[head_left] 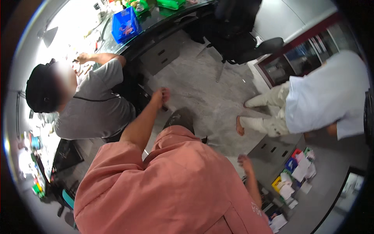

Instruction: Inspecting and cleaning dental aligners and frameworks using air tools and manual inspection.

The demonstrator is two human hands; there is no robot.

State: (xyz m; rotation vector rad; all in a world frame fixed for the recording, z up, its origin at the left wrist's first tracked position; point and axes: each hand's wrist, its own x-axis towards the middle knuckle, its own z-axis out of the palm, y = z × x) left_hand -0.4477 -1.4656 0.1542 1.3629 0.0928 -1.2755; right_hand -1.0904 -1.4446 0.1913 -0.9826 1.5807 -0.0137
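My left hand [162,95] hangs over the grey floor, out to the left of my body and nearest to the seated co-worker. Its fingers are curled, and what they hold, if anything, is too small to make out. A small dark piece [165,108] shows just below it; I cannot tell whether the two touch. On the other side, my right hand [245,162] is low beside my body, near a grey drawer cabinet [260,156]. Its fingers look loosely apart, with nothing visible in them. My salmon-pink shirt fills the lower middle.
A person in grey [95,105] sits at the lit workbench on the left. A blue bin [124,25] stands on the bench. Ahead is a black office chair [237,48]. Another person in white [327,97] bends at the right, near coloured bins with papers [300,167].
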